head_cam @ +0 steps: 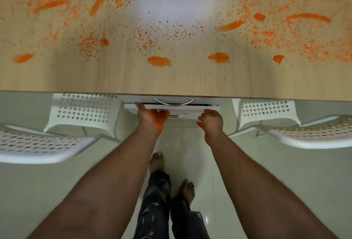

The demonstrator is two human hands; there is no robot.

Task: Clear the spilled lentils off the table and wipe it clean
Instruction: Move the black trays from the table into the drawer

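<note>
Table top: scattered orange lentils (144, 38) across the light wooden table (171, 80).
Under near edge: white drawer unit (171, 107), centre.
Flanks: white perforated chairs, left (83, 112) and right (266, 113).

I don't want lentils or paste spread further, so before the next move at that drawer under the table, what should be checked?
1. Left hand clean: not ok, orange smears on the palm.
2. Right hand free: ok, fingers loosely curled, holding nothing.
3. Drawer open enough to reach in: not ok, only a narrow gap.
4. Cloth or scoop in sight: cannot tell, drawer contents hidden.
5. Table cleared: not ok, lentils and orange smears cover it.
6. Chairs clear of the drawer: ok, one each side.
</note>
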